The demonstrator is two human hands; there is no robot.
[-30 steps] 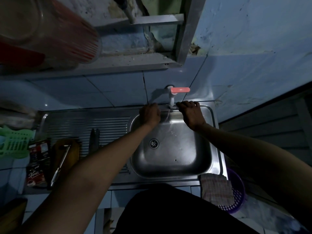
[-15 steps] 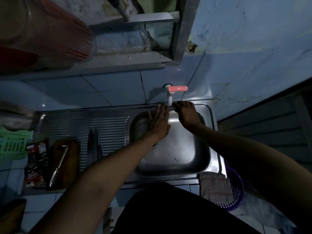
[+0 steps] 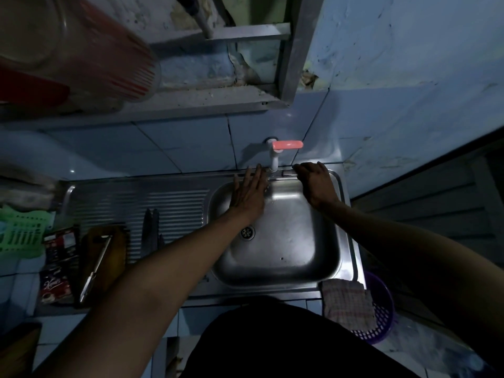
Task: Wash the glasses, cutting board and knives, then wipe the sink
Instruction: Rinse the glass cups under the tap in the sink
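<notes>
Packet reads "Kopi"? unsure | L hand flat, sink

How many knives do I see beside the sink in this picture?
3, I think: two dark knives lie side by side on the ribbed drainboard, and one knife lies on the cutting board. The left arm may hide more.

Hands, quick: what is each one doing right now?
Left hand: open, fingers straight, flat over the sink's back edge.
Right hand: fingers curled on the back rim; holding anything cannot be told.
</notes>
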